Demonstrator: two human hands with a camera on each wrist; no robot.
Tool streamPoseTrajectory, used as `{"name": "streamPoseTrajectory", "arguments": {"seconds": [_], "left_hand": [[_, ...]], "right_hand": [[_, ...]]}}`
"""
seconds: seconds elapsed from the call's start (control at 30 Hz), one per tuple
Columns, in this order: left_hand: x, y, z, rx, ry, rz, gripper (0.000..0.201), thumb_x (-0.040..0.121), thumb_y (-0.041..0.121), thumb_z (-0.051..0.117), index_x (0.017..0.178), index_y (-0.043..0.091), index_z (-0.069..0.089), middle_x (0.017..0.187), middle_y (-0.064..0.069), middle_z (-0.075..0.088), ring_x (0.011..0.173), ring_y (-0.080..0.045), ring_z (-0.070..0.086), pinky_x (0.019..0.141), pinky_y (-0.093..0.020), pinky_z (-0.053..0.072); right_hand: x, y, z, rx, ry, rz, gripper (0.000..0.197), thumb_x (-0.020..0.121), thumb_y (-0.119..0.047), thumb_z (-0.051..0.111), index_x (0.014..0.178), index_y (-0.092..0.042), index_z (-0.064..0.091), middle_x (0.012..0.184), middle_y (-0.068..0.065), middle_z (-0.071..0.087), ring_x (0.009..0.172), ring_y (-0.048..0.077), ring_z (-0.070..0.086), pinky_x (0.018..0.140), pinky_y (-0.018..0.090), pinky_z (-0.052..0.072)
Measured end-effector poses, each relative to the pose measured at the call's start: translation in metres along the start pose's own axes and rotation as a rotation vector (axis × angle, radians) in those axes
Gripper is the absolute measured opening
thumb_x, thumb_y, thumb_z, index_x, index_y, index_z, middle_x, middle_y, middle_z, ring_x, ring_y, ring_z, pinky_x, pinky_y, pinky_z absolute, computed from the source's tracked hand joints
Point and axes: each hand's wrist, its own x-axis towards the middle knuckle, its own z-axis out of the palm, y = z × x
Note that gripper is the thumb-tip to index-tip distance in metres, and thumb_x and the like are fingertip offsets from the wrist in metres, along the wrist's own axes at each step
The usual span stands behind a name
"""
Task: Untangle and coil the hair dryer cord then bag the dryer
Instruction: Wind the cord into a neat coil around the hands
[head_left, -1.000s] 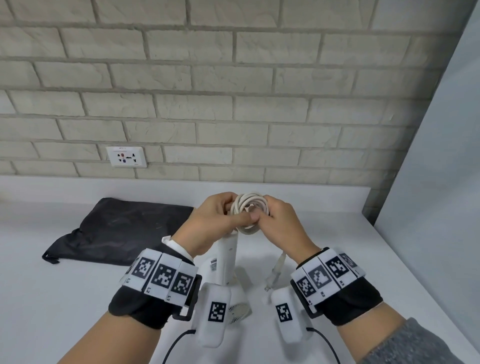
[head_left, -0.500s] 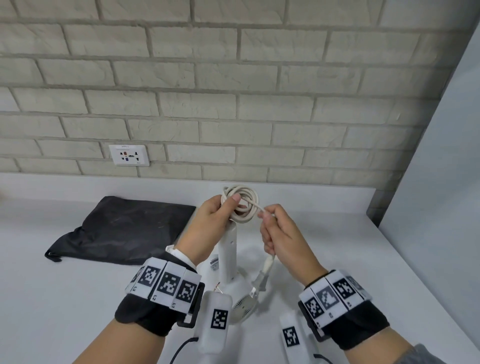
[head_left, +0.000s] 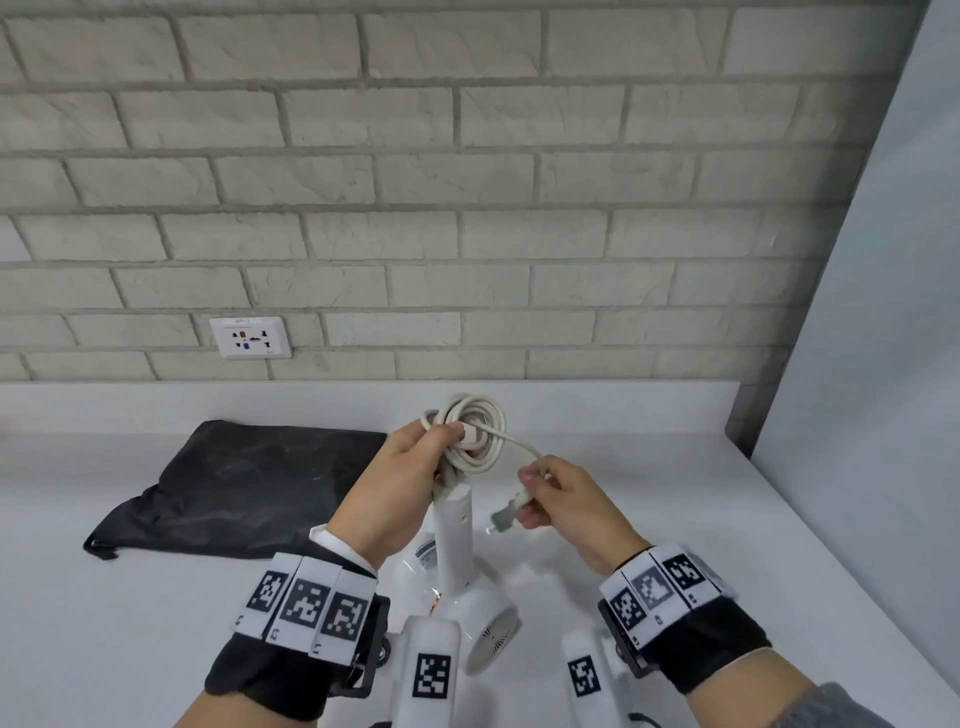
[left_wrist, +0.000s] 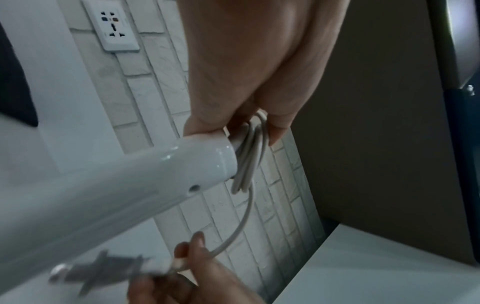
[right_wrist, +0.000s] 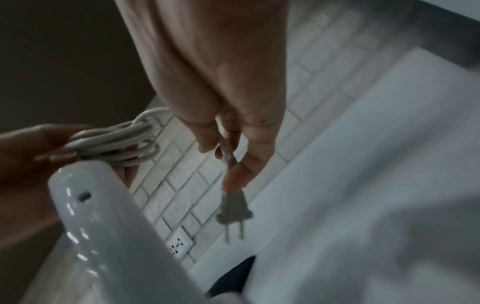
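The white hair dryer (head_left: 453, 545) stands with its handle up and its head (head_left: 485, 621) low near the counter. My left hand (head_left: 402, 478) grips the coiled white cord (head_left: 480, 436) at the top of the handle (left_wrist: 130, 185). A short free length of cord runs from the coil (right_wrist: 114, 146) to my right hand (head_left: 561, 499), which pinches it just above the grey plug (head_left: 506, 514). The plug (right_wrist: 235, 214) hangs below my right fingers, prongs down. The black bag (head_left: 244, 488) lies flat on the counter to the left.
A white counter (head_left: 649, 467) runs to a brick wall with a wall socket (head_left: 250, 338) at the left. A pale grey panel (head_left: 883, 364) closes off the right side.
My hands have parted: the right hand left the coil and slid down and right along the cord's free end to the plug. The left hand keeps the coil and has lifted slightly.
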Motion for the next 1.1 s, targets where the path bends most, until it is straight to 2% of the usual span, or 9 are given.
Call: {"name": "streamPoseTrajectory", "arguments": {"seconds": [0.1, 0.17, 0.27, 0.37, 0.43, 0.57, 0.77, 0.93, 1.1], "left_hand": [[-0.001, -0.001, 0.003, 0.020, 0.013, 0.023, 0.023, 0.093, 0.017, 0.046, 0.089, 0.005, 0.065, 0.077, -0.007, 0.064, 0.067, -0.012, 0.055, 0.065, -0.022, 0.041], [-0.002, -0.001, 0.004, 0.064, 0.044, 0.038, 0.025, 0.090, 0.024, 0.049, 0.089, 0.003, 0.062, 0.065, -0.005, 0.061, 0.058, -0.010, 0.052, 0.063, -0.024, 0.040], [-0.004, -0.001, 0.005, 0.098, 0.078, 0.045, 0.049, 0.074, 0.042, 0.058, 0.098, -0.001, 0.056, 0.085, -0.026, 0.061, 0.072, -0.019, 0.056, 0.075, -0.036, 0.043], [-0.007, 0.001, 0.006, 0.108, 0.093, 0.105, 0.018, 0.088, 0.023, 0.053, 0.079, 0.008, 0.055, 0.095, -0.018, 0.055, 0.080, -0.017, 0.054, 0.071, -0.023, 0.046], [-0.011, 0.004, 0.007, 0.153, 0.098, 0.160, 0.022, 0.092, 0.013, 0.047, 0.070, 0.012, 0.053, 0.087, -0.012, 0.053, 0.077, -0.015, 0.050, 0.062, -0.016, 0.043], [-0.010, 0.002, 0.009, 0.236, 0.192, 0.255, 0.019, 0.090, 0.012, 0.048, 0.086, -0.006, 0.053, 0.080, -0.013, 0.055, 0.075, -0.020, 0.051, 0.067, -0.035, 0.043], [-0.005, 0.003, 0.013, 0.303, 0.218, 0.240, 0.018, 0.090, 0.013, 0.046, 0.095, -0.003, 0.052, 0.081, -0.009, 0.056, 0.076, -0.021, 0.052, 0.072, -0.043, 0.047], [-0.001, 0.006, 0.007, 0.292, 0.097, 0.130, 0.020, 0.093, 0.021, 0.041, 0.086, 0.003, 0.047, 0.073, -0.003, 0.047, 0.062, -0.007, 0.044, 0.057, -0.016, 0.037], [0.007, 0.003, -0.001, 0.136, 0.016, 0.032, 0.039, 0.078, 0.036, 0.049, 0.096, 0.002, 0.055, 0.093, -0.010, 0.060, 0.092, -0.021, 0.053, 0.089, -0.040, 0.040]], "right_hand": [[0.000, -0.003, 0.012, 0.601, 0.033, 0.023, 0.023, 0.097, -0.007, 0.038, 0.079, -0.005, 0.053, 0.072, 0.012, 0.059, 0.062, 0.019, 0.058, 0.063, 0.023, 0.055], [0.000, -0.006, 0.021, 0.879, 0.025, 0.025, 0.024, 0.096, -0.005, 0.036, 0.078, -0.005, 0.052, 0.075, 0.012, 0.062, 0.065, 0.019, 0.065, 0.065, 0.026, 0.057], [-0.002, -0.008, 0.031, 1.078, -0.056, 0.055, 0.022, 0.096, -0.002, 0.035, 0.090, 0.000, 0.056, 0.084, 0.014, 0.068, 0.074, 0.018, 0.070, 0.066, 0.025, 0.058], [-0.001, -0.006, 0.037, 1.164, -0.118, 0.048, 0.020, 0.094, -0.002, 0.038, 0.093, 0.002, 0.057, 0.088, 0.014, 0.071, 0.080, 0.017, 0.071, 0.067, 0.024, 0.058], [0.002, -0.004, 0.037, 1.179, -0.119, 0.042, 0.016, 0.092, -0.001, 0.040, 0.091, 0.000, 0.056, 0.086, 0.012, 0.070, 0.078, 0.016, 0.071, 0.067, 0.023, 0.057], [0.006, -0.005, 0.037, 1.169, -0.090, 0.047, 0.022, 0.092, 0.004, 0.037, 0.089, 0.000, 0.058, 0.080, 0.008, 0.070, 0.071, 0.013, 0.070, 0.064, 0.020, 0.057], [0.010, -0.003, 0.037, 1.202, -0.120, -0.005, 0.025, 0.091, 0.007, 0.036, 0.106, 0.003, 0.055, 0.091, 0.011, 0.067, 0.077, 0.013, 0.069, 0.067, 0.020, 0.056], [0.012, -0.007, 0.035, 1.180, -0.132, -0.063, 0.023, 0.088, 0.012, 0.038, 0.100, 0.000, 0.054, 0.085, 0.011, 0.071, 0.080, 0.015, 0.070, 0.070, 0.020, 0.056], [0.015, -0.004, 0.030, 1.151, -0.164, -0.087, 0.024, 0.068, 0.002, 0.064, 0.086, -0.006, 0.050, 0.080, 0.009, 0.071, 0.077, 0.015, 0.069, 0.070, 0.019, 0.057]]}}
